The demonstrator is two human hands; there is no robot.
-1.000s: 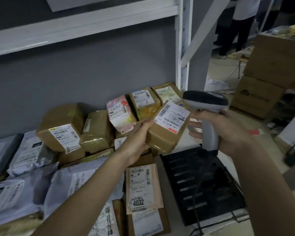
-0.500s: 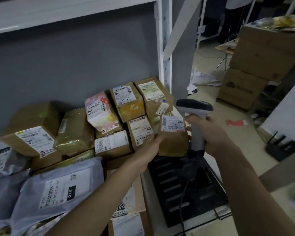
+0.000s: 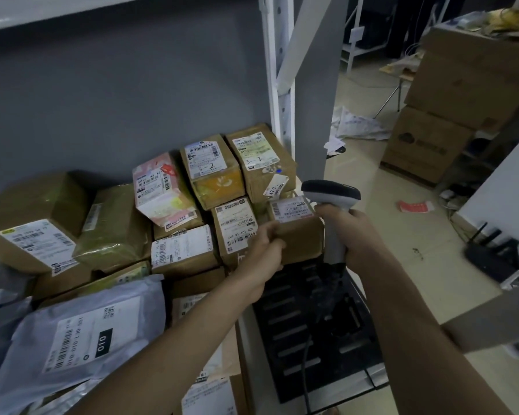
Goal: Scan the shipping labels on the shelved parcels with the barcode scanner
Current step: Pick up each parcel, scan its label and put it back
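my left hand (image 3: pixel 262 250) is closed on the near edge of a small box (image 3: pixel 297 235) at the shelf's right end, label up; my right hand (image 3: pixel 352 235) is wrapped round the scanner (image 3: pixel 331 194) just beside it. the box looks light and stiff, best held by its edges, clear of the label.

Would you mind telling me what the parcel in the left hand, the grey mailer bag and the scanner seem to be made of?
Parcel: apparently brown corrugated cardboard, matte, with a white paper label.
Grey mailer bag: looks like thin plastic film, given its soft wrinkles and slight sheen.
Scanner: probably moulded plastic, smooth light grey body with a dark top.
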